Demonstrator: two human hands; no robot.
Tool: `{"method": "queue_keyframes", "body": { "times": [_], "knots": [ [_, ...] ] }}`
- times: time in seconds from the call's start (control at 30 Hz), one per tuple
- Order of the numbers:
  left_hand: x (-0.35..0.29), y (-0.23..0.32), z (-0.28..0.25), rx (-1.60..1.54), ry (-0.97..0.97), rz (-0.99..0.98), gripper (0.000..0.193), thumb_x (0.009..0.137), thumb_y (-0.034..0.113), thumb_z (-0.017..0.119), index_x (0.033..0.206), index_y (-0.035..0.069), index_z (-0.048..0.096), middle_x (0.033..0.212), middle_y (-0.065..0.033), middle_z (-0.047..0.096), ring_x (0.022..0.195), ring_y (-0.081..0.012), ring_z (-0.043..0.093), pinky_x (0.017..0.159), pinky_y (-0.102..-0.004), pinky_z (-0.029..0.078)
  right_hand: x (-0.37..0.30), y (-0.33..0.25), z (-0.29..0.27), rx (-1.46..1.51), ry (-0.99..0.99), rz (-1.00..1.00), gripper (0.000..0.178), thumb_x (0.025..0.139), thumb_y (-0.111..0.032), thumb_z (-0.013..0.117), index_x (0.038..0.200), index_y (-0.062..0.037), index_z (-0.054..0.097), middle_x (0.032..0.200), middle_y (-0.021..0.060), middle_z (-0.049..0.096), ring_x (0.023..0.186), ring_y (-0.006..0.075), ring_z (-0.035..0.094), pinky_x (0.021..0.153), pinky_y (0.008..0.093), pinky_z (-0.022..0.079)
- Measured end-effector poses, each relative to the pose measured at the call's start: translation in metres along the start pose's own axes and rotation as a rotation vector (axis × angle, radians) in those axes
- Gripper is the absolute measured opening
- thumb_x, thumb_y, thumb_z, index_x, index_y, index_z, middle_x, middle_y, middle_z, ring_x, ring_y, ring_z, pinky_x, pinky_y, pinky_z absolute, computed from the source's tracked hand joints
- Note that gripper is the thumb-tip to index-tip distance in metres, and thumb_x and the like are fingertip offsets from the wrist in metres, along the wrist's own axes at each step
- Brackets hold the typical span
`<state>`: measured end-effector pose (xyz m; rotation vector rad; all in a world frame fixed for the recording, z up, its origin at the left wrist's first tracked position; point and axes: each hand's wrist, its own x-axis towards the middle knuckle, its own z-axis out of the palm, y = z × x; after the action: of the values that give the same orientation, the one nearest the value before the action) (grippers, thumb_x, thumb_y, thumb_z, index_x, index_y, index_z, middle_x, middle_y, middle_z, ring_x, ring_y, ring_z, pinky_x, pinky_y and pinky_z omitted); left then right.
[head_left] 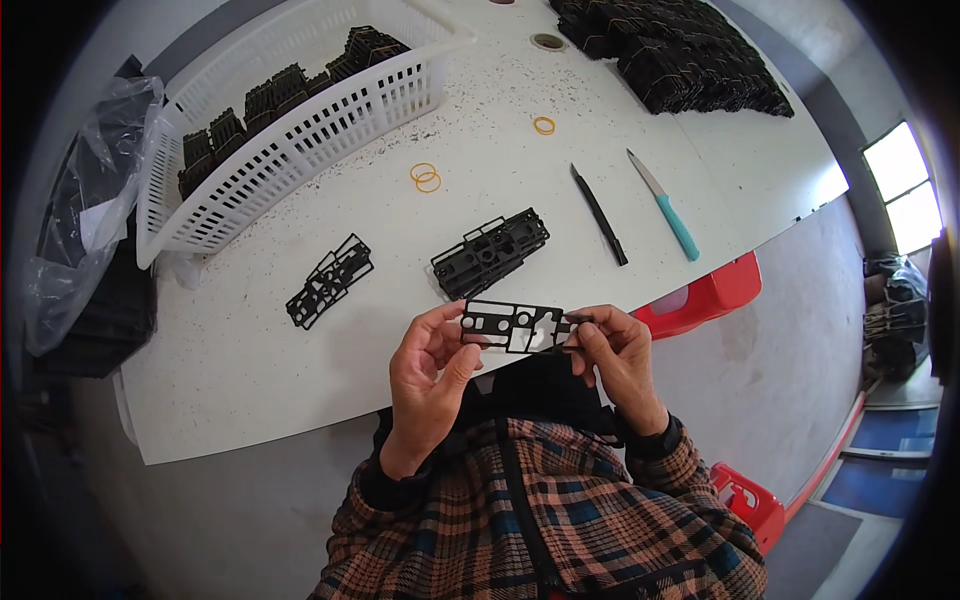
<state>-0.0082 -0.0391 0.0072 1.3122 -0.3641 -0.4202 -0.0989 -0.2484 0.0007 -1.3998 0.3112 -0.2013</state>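
Observation:
Between my two hands is a flat black plastic frame [512, 334] with round holes and larger cut-outs, held level over the table's near edge. My left hand [428, 375] grips its left end between thumb and fingers. At the other end, my right hand [618, 362] pinches the frame's narrow tip. Just beyond lies a thick stack of similar black frames [490, 255]. Farther left on the table is another small black frame piece [330, 280], lying at a slant; whether it is one or a few layers, I cannot tell.
A white slotted basket [300, 150] with bundled black parts stands at the back left. Banded black bundles [690, 60] fill the far right. Yellow rubber bands [425, 178], a black closed knife-like tool [598, 215] and a turquoise-handled knife [677, 225] lie on the white table [250, 390]. A red stool [715, 300] stands at right.

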Motion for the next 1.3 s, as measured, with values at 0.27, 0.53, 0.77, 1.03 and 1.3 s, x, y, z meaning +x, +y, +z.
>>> {"method": "queue_keyframes", "body": {
  "times": [0.27,0.53,0.77,1.03,1.3],
  "knots": [
    [0.001,-0.002,0.002,0.083,-0.011,0.028,0.038,0.092,0.002,0.059,0.128,-0.002,0.049,0.097,-0.0069,0.063,0.086,-0.0101,0.062,0.073,-0.0224,0.051,0.0,0.001,-0.003,0.004,-0.015,0.008,0.021,0.098,-0.009,0.052,0.112,0.0042,0.06,0.08,0.0057,0.065,0.057,0.0055,0.058,0.042,0.0149,0.042],
    [0.0,-0.009,0.001,0.072,-0.049,0.038,0.037,0.092,0.001,0.06,0.127,-0.002,0.048,0.101,-0.0081,0.062,0.086,-0.0108,0.062,0.071,-0.0217,0.05,0.0,-0.001,-0.005,0.021,0.036,-0.003,0.021,0.098,-0.01,0.052,0.111,0.0036,0.061,0.079,0.0049,0.065,0.057,0.0054,0.058,0.042,0.0152,0.042],
    [0.001,0.008,0.008,0.291,0.004,0.187,0.045,0.083,-0.001,0.069,0.125,0.0,0.052,0.108,-0.0083,0.061,0.095,-0.016,0.059,0.079,-0.029,0.05,0.003,-0.012,-0.007,-0.039,-0.003,0.006,0.02,0.098,-0.01,0.053,0.111,0.0025,0.062,0.08,0.0018,0.064,0.058,0.0025,0.055,0.044,0.0142,0.04],
    [0.003,0.01,0.014,1.073,-0.132,0.581,0.059,0.063,0.016,0.085,0.117,0.005,0.063,0.11,-0.0077,0.061,0.101,-0.0272,0.055,0.082,-0.0357,0.044,0.005,-0.021,0.002,-0.162,-0.016,0.056,0.019,0.096,-0.011,0.054,0.106,0.0024,0.064,0.073,0.0017,0.064,0.053,0.0022,0.055,0.043,0.014,0.04],
    [-0.002,0.01,0.021,1.093,-0.199,0.475,0.06,0.065,0.016,0.085,0.119,0.004,0.062,0.103,-0.0078,0.065,0.093,-0.0241,0.06,0.083,-0.0351,0.046,0.006,-0.036,0.008,-0.15,-0.135,0.052,0.02,0.095,-0.01,0.056,0.109,0.0025,0.063,0.075,0.0026,0.065,0.056,0.0039,0.058,0.048,0.0151,0.044]
  ]
}}
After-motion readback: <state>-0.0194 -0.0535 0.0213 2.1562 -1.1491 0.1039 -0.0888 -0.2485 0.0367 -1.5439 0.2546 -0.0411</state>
